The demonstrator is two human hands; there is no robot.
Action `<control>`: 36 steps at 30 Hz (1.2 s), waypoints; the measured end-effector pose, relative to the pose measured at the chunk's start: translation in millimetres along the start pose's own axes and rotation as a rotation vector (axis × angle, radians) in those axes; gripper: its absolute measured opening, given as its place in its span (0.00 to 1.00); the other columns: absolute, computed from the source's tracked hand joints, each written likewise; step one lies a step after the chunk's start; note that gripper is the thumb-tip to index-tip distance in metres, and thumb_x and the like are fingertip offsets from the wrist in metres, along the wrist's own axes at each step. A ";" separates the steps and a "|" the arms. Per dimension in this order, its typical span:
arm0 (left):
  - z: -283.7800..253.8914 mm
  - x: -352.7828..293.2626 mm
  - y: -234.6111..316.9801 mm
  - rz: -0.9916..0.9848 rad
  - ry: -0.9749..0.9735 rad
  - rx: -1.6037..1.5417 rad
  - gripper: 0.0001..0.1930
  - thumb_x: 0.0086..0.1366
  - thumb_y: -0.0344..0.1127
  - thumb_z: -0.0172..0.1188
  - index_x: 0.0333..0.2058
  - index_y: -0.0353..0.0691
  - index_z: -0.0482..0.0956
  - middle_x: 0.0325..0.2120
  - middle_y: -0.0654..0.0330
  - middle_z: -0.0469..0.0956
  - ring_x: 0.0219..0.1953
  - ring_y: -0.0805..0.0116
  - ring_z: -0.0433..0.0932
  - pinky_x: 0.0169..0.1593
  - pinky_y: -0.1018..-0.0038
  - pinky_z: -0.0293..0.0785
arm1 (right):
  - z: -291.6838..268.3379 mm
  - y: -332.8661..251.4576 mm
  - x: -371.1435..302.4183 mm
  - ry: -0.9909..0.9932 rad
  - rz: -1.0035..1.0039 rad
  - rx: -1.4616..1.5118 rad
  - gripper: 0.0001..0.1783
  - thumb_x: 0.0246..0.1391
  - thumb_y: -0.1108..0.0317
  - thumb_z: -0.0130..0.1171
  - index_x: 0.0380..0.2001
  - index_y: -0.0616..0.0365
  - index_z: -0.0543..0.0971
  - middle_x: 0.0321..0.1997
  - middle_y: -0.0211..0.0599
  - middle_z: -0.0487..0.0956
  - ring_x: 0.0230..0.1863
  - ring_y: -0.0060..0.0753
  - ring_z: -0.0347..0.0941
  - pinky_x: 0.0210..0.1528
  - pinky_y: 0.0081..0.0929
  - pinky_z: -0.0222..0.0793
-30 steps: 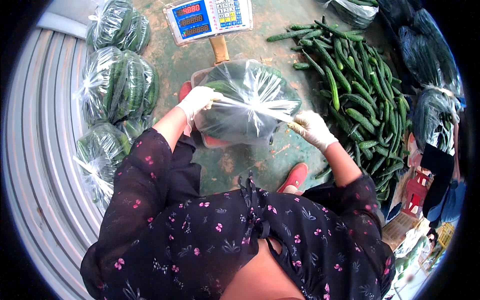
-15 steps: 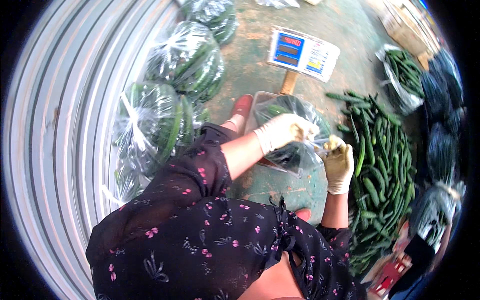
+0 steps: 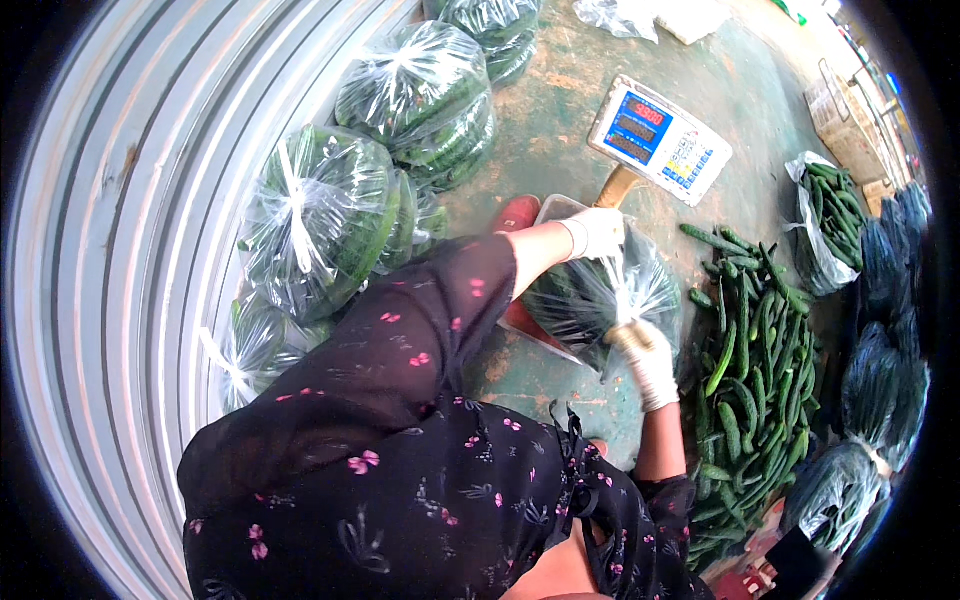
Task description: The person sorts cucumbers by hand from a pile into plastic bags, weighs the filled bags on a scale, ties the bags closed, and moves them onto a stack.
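Note:
A clear plastic bag of cucumbers rests on the tray of a scale, its neck gathered into a tight white twist. My left hand, in a pale glove, is closed on the plastic at the far end of that twist. On the near side, my right hand, gloved too, has its fingers closed at the base of the gathered neck. The scale's display head stands on a post just beyond the bag, its red digits lit.
Tied bags of cucumbers line the ribbed metal wall at left. Loose cucumbers lie heaped on the floor at right, with an open bag of cucumbers beyond. Dark filled bags stand along the far right.
The bag's loose mouth has been drawn into a twisted neck. My left hand has moved to the far side and my right hand nearer to me. The view has shifted a little.

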State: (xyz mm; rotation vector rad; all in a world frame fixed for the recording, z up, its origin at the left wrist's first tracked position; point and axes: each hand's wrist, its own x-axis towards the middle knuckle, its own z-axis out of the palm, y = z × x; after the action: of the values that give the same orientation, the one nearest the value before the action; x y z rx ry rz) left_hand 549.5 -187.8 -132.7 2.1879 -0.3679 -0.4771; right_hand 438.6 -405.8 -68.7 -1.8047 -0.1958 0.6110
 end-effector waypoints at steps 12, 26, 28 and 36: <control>5.4 45.4 -15.4 -0.026 -0.164 1.195 0.10 0.57 0.33 0.52 0.32 0.43 0.83 0.33 0.55 0.81 0.37 0.61 0.80 0.40 0.68 0.75 | -6.4 25.7 -23.0 -0.144 -0.481 -0.815 0.07 0.37 0.75 0.53 0.26 0.55 0.73 0.24 0.39 0.76 0.35 0.42 0.74 0.39 0.37 0.65; -7.1 33.7 -12.8 -0.478 0.335 0.003 0.09 0.52 0.33 0.56 0.33 0.38 0.75 0.21 0.56 0.76 0.17 0.66 0.73 0.24 0.72 0.69 | -18.7 49.5 -26.6 0.031 -0.457 -0.555 0.03 0.47 0.68 0.56 0.25 0.54 0.77 0.27 0.36 0.76 0.36 0.40 0.72 0.38 0.34 0.67; -25.2 28.9 3.1 -0.287 -0.177 0.265 0.09 0.50 0.31 0.55 0.31 0.36 0.75 0.20 0.55 0.75 0.17 0.65 0.74 0.25 0.72 0.69 | -20.4 26.9 -28.7 0.153 -0.425 -0.430 0.04 0.48 0.69 0.56 0.26 0.55 0.79 0.28 0.35 0.78 0.37 0.37 0.73 0.39 0.32 0.67; -3.4 -43.9 54.6 -0.089 -0.580 -1.277 0.21 0.58 0.29 0.51 0.49 0.27 0.69 0.45 0.52 0.74 0.47 0.63 0.74 0.54 0.68 0.68 | -12.6 -28.8 4.1 -0.169 0.015 0.719 0.27 0.51 0.61 0.55 0.55 0.54 0.67 0.50 0.27 0.72 0.47 0.23 0.71 0.38 0.22 0.71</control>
State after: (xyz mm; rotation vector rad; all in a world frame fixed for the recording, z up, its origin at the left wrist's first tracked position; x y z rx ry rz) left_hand 507.0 -199.9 -78.2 0.8055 -0.1660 -1.0388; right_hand 453.3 -405.4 -40.6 -1.0633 -0.0606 0.7304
